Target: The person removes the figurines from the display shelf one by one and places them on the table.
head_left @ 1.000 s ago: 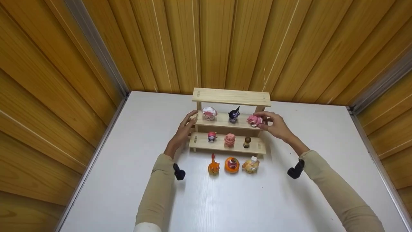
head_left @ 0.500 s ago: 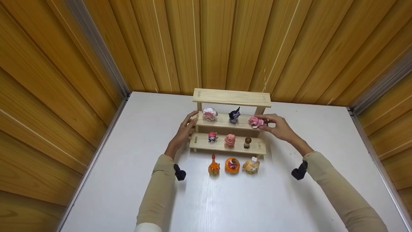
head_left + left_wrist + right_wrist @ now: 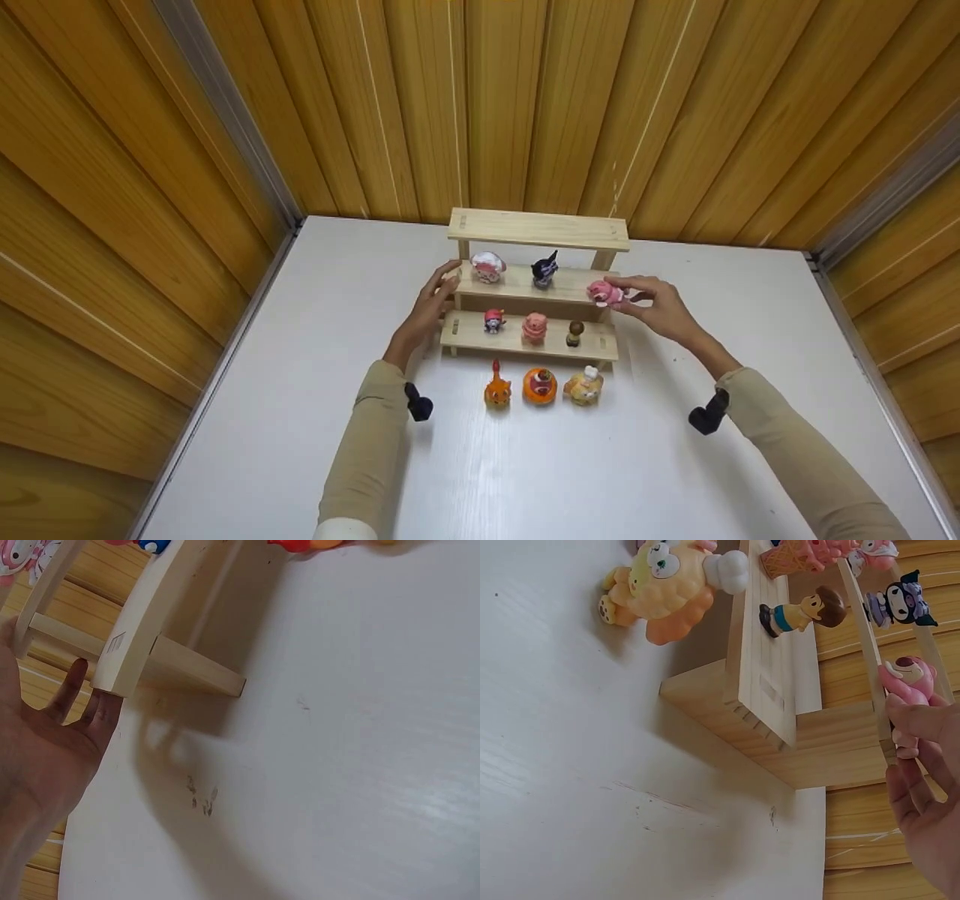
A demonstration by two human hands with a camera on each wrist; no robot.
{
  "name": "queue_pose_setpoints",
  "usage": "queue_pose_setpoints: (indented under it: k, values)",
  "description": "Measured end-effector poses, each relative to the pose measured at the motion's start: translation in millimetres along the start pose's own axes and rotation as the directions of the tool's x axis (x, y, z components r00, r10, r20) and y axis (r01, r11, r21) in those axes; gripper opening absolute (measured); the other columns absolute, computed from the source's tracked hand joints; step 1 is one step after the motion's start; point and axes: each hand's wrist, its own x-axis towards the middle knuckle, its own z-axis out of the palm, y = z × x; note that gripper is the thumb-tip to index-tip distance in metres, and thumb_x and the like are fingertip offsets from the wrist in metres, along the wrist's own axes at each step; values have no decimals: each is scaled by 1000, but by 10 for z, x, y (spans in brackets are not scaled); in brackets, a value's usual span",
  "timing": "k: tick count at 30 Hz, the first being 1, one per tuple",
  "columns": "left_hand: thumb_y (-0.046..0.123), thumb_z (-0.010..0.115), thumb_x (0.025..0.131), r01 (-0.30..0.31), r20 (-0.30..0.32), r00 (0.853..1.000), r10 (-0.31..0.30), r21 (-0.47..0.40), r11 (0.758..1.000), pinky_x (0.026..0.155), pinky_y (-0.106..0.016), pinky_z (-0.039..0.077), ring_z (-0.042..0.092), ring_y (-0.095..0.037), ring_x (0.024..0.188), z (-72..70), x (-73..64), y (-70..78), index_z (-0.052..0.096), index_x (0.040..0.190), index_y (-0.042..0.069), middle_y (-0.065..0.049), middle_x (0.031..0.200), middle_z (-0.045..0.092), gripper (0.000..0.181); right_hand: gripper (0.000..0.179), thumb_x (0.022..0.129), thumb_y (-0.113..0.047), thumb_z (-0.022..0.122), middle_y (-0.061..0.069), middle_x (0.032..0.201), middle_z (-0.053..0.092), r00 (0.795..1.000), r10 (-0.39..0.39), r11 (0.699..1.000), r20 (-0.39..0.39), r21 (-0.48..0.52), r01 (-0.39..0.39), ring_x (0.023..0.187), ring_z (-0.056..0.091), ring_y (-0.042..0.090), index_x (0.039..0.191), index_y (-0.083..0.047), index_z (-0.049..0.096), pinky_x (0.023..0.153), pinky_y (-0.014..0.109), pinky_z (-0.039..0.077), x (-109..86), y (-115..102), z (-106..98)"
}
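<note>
At the right end of the middle tier of a wooden stepped shelf, my right hand pinches a pink bear figurine between thumb and fingers. In the right wrist view, the bear lies tilted at the tier's edge. My left hand touches the shelf's left end; in the left wrist view its fingers are extended, fingertips at the wood. A white-and-pink figurine and a black-hooded figurine stand on the same tier.
The lower tier bears a red-hatted figurine, a pink figurine and a brown-haired figurine. On the white table in front stand an orange figurine, a pumpkin-like one and a yellowish one. Wood-panelled walls rise behind.
My right hand has shifted right and slightly toward me, bringing the pink bear figurine nearer the tier's right end. The left hand stays at the shelf's left end.
</note>
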Motion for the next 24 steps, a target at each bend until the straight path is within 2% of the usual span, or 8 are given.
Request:
queue_pose_setpoints:
  k: [5,9,14,19,24]
  values:
    - [42,43,110,4,8,1000,-4,9,1000,107,-58,46,52,-39,134,-2,26,-17,39,157,34,-16,147,40,48,40,84,15,74,30,119,70,999,-19,999,-47,30,20,104,61,0,123,9,69,81,16,55,-119,-162,-35]
    - [42,43,110,2,6,1000,-2,17,1000,108,-60,45,52,-42,134,-6,44,-23,37,157,32,-18,147,40,49,40,85,14,73,29,122,69,999,1,998,-32,56,1,106,62,-4,124,9,69,82,17,56,-213,-305,-115]
    - [41,42,110,-7,3,1000,7,16,1000,106,-60,46,54,-41,132,-5,30,-15,37,158,31,-18,145,41,49,40,86,14,72,31,124,67,1000,15,997,-27,72,-13,106,60,-10,126,10,67,81,15,55,-330,-380,-176]
    - [43,42,110,9,1,1000,-9,20,1000,104,-59,47,54,-40,131,-3,17,1,37,157,33,-17,142,42,49,40,85,13,73,32,124,67,999,23,997,-27,70,-21,105,61,-10,125,11,67,82,15,55,-424,-383,-201]
    - [42,43,110,15,-7,1000,-15,22,1000,103,-57,49,55,-39,129,6,16,11,39,157,34,-16,142,42,47,40,85,14,72,33,124,67,999,20,999,-27,49,-19,106,60,-11,125,10,67,83,14,55,-508,-206,-178]
